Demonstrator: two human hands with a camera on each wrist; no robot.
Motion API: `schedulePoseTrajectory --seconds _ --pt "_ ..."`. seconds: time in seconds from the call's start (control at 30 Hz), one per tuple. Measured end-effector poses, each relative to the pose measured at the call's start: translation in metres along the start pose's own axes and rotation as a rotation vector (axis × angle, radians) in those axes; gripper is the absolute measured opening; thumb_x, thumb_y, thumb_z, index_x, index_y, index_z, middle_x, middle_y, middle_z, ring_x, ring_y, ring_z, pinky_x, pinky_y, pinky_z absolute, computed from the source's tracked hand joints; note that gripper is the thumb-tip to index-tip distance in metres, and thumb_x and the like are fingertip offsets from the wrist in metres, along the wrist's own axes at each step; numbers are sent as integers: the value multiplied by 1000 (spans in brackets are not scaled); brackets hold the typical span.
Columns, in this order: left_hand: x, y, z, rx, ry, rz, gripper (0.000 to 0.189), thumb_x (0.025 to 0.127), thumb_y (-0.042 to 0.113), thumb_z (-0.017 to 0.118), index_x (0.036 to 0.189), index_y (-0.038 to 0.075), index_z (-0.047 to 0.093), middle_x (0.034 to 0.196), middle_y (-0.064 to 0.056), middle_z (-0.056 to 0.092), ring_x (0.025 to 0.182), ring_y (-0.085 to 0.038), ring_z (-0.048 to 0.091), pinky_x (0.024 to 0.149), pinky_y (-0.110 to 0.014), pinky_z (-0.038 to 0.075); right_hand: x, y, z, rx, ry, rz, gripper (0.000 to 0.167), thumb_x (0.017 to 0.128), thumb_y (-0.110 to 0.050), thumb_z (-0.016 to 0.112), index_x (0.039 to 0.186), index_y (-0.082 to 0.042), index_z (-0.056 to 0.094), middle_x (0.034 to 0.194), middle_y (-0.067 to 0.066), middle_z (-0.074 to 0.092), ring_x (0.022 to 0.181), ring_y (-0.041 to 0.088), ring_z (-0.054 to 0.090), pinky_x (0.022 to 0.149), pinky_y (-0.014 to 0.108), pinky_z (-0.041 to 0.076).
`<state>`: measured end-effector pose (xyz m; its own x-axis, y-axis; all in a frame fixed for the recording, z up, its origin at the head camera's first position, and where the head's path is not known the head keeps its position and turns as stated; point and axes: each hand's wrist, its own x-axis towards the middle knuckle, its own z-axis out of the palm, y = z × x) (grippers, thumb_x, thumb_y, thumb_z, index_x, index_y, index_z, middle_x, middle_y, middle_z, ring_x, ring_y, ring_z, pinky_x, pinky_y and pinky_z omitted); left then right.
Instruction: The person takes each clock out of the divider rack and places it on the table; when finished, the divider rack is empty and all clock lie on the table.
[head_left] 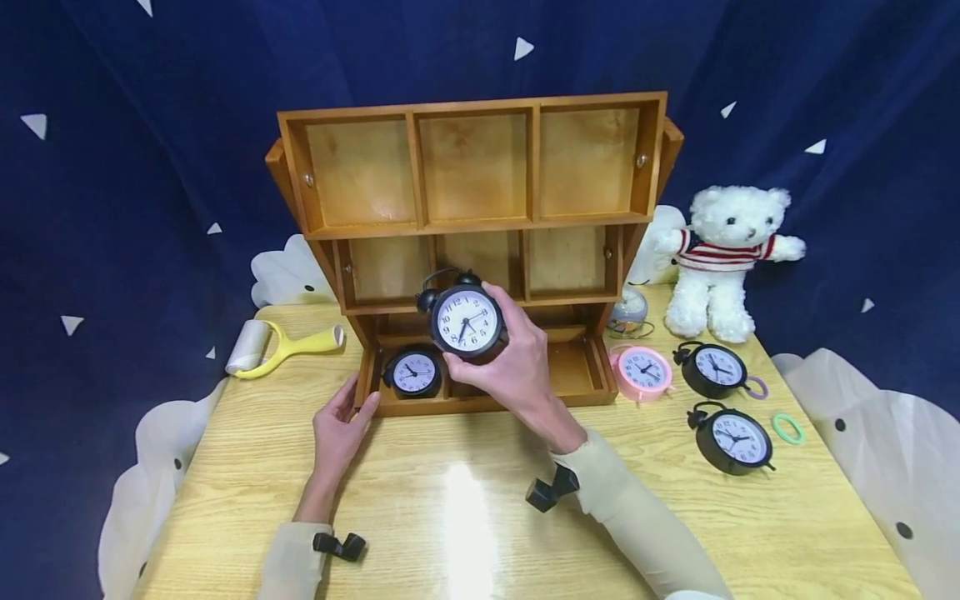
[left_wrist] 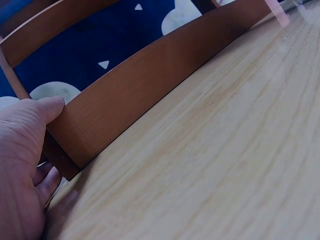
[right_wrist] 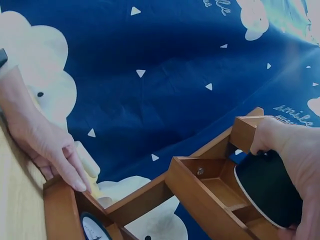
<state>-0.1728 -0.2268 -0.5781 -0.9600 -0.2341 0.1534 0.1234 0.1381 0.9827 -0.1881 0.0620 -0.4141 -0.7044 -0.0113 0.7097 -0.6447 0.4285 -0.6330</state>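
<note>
My right hand grips a black twin-bell alarm clock by its side, holding it up in front of the shelf with its white dial facing me. In the right wrist view the clock's dark body shows between thumb and fingers. A tiered wooden organizer stands at the back, its upper two tiers divided into three compartments each. My left hand holds the front left corner of its bottom tray, thumb over the corner and fingers along the outer side. Another black alarm clock lies in that tray's left compartment.
A yellow-handled lint roller lies at the left. Right of the organizer are a pink alarm clock, two black alarm clocks, a purple ring, a green ring, a clear round object and a white teddy bear.
</note>
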Motion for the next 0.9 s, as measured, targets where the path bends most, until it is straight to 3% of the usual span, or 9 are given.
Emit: schedulePoseTrajectory --seconds 0.3,0.7,0.9 --pt "1 -2 0 -7 -9 29 57 95 12 79 146 0 59 147 -19 58 137 -35 55 101 -14 49 -33 5 -38 -76 -8 136 94 60 -23 100 144 -9 60 128 12 72 108 28 72 89 45 61" --pt "-1 -4 -3 8 4 -1 56 95 11 79 146 3 59 147 -17 59 135 -30 56 99 -12 49 -83 28 -84 -207 15 344 92 56 -22 102 139 -10 63 122 15 73 103 32 71 89 50 58" --pt "2 -3 0 7 -1 -23 57 95 7 77 147 -2 56 148 -21 56 137 -34 53 101 -15 49 -112 44 -112 -299 34 422 90 55 -18 102 136 -7 65 118 18 74 99 35 72 87 53 59"
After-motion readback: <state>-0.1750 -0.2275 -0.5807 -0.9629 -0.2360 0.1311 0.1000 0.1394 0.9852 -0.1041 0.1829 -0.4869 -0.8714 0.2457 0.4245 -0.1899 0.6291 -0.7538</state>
